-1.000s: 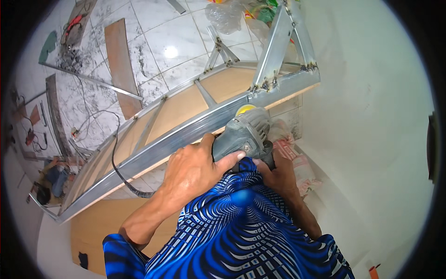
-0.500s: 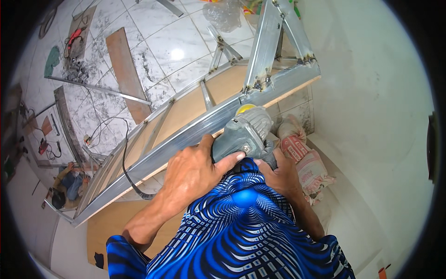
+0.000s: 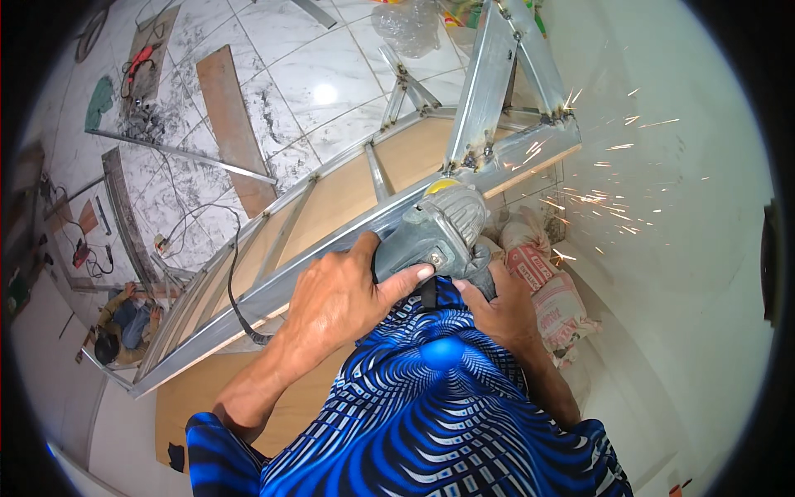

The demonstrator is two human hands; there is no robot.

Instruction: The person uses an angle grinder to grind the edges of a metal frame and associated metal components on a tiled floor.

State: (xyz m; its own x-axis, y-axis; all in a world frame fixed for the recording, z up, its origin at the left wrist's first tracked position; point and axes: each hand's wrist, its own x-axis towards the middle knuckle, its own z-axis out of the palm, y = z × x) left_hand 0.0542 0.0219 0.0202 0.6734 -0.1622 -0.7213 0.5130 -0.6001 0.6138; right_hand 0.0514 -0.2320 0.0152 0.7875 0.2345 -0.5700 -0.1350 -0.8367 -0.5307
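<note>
Both of my hands hold a grey, dusty angle grinder [image 3: 431, 236]. Around its body my left hand [image 3: 335, 294] is wrapped, thumb lying on top. My right hand [image 3: 501, 306] grips the grinder's other side, near the head. The yellow disc [image 3: 441, 185] meets the long metal frame [image 3: 331, 242] close to a welded joint. Orange sparks [image 3: 604, 199] fly off to the right. Part of the disc is hidden behind the grinder head. A wooden panel [image 3: 344, 195] lies under the frame's bars, and a black cord [image 3: 236, 290] trails from the grinder over the frame.
Triangular metal bracing [image 3: 484, 91] rises from the frame's far end. Printed sacks [image 3: 559, 302] sit by the pale wall [image 3: 662, 166] on the right. A co-worker [image 3: 120, 331] crouches at the frame's left end. Planks [image 3: 236, 124], cables and a red tool [image 3: 137, 62] lie on the tiled floor.
Sparks now spray to the right from the disc; none showed before. The grinder is still held in both hands at nearly the same spot on the frame, while the view has shifted slightly.
</note>
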